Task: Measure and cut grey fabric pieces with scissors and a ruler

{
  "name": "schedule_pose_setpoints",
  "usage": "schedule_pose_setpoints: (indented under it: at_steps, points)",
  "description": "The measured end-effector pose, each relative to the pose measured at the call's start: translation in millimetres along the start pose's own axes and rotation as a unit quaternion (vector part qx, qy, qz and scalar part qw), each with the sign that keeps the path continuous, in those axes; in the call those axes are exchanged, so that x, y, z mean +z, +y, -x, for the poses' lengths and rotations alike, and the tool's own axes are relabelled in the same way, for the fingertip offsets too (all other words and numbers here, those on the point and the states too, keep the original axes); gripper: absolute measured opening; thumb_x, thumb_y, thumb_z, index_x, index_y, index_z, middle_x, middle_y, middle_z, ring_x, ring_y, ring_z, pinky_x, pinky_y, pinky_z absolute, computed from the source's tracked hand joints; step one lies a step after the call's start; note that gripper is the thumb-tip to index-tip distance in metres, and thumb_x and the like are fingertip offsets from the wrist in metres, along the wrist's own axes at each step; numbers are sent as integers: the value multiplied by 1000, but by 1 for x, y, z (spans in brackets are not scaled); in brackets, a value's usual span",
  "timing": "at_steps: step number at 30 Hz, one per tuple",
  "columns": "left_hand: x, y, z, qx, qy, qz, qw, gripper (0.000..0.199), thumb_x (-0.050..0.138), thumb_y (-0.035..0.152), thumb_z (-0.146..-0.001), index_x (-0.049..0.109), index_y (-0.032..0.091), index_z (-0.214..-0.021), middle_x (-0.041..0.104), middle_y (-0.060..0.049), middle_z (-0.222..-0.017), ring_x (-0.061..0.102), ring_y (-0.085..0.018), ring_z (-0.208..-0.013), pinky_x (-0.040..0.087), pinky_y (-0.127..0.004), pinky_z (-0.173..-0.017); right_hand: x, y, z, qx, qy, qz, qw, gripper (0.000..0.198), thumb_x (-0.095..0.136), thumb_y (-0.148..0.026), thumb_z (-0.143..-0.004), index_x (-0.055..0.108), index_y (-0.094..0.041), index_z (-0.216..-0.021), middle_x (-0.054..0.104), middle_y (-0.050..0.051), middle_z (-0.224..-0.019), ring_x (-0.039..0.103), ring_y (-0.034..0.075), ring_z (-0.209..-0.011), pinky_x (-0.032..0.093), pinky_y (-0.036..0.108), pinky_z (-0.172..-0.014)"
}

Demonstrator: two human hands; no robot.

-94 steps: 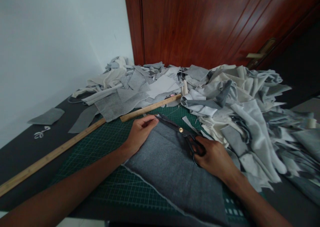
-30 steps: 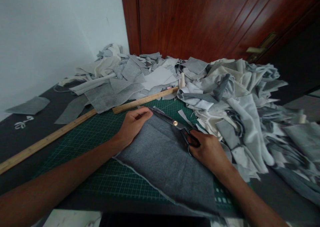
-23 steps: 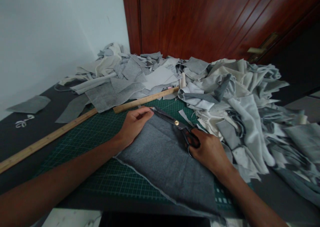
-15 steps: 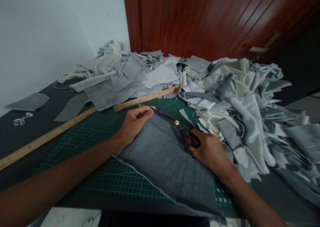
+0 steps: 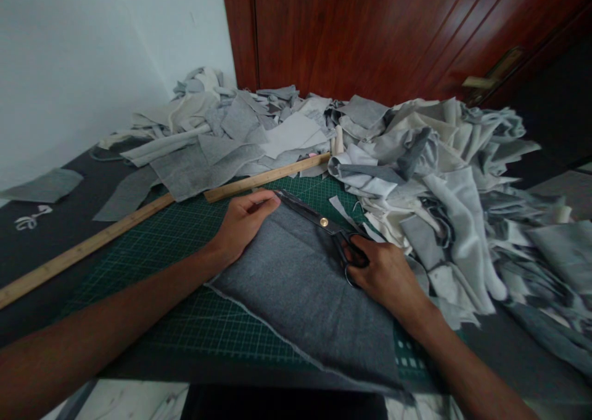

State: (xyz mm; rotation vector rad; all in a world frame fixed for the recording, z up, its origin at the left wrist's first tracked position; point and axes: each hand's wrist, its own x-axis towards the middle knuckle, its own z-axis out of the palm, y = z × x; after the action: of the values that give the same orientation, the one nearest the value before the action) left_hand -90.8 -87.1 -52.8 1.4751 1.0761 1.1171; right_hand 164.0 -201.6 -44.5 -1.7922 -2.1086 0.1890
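Note:
A dark grey piece of fabric (image 5: 305, 296) lies over a green cutting mat (image 5: 180, 321), its pale edge running along the near side. My left hand (image 5: 247, 219) pinches the fabric's far corner between thumb and fingers. In my right hand (image 5: 386, 272) are black-handled scissors (image 5: 324, 222) with a brass pivot screw, my fingers through the handle loops. The blades point to the far left, lying along the fabric's far edge with the tips close to my left fingertips. The blades look nearly closed. A narrow grey strip (image 5: 341, 210) lies on the mat beyond the scissors.
Heaped grey and cream fabric scraps (image 5: 444, 161) cover the back and right of the dark table. One wooden ruler (image 5: 92, 247) lies at the left, another wooden ruler (image 5: 268, 178) behind my left hand. A brown door (image 5: 361, 37) and white wall (image 5: 83, 56) stand behind.
The whole view has shifted slightly, so things sit a little higher and further left. The scissor blades look slightly more closed; both hands keep their holds.

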Motion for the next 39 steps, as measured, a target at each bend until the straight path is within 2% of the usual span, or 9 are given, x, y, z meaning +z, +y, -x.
schedule_pose_setpoints:
  at_steps: [10, 17, 21, 25, 32, 39]
  points:
    - [0, -2, -1, 6, 10, -15, 1000, 23, 70, 43, -83, 74, 21, -80, 67, 1, -80, 57, -17, -78, 45, -28, -72, 3, -2, -1, 17, -16, -15, 1000, 8, 57, -16, -79, 53, -22, -75, 57, -1, -63, 46, 13, -53, 27, 28, -58]
    - [1, -2, -1, -1, 5, -5, 1000, 22, 71, 43, -82, 76, 22, -81, 73, -1, -89, 62, -18, -82, 48, -28, -71, 1, -8, -2, 44, -34, 12, 998, 6, 61, -20, -77, 56, -21, -79, 61, 0, -67, 52, 15, -58, 27, 28, -59]
    - [1, 0, 2, -28, -33, 1, 999, 24, 74, 45, -81, 75, 21, -83, 69, 1, -76, 59, -15, -69, 45, -25, -60, 2, -9, -3, 58, -33, -4, 998, 4, 61, -21, -77, 57, -21, -79, 58, -2, -63, 50, 15, -55, 28, 27, -58]
    - [2, -1, 3, -63, -74, 49, 994, 34, 78, 47, -78, 78, 23, -103, 77, -1, -87, 67, -18, -75, 51, -26, -63, 1, -6, -5, 66, 0, 20, 998, 2, 60, -22, -77, 58, -22, -78, 55, -2, -60, 48, 15, -54, 26, 27, -56]
    - [3, 0, 1, -88, -21, 81, 993, 39, 81, 41, -77, 82, 23, -111, 81, -4, -100, 73, -22, -93, 59, -33, -81, -6, 3, -7, 47, 34, 55, 997, 6, 60, -24, -78, 54, -22, -75, 55, -2, -61, 46, 14, -53, 26, 27, -57]
    - [2, -3, -2, -80, 9, 101, 992, 32, 82, 42, -76, 83, 24, -102, 81, -3, -95, 72, -24, -96, 59, -35, -83, -8, 6, -6, 36, 57, 73, 995, 6, 59, -24, -78, 53, -23, -77, 54, -2, -61, 48, 15, -54, 28, 28, -58]
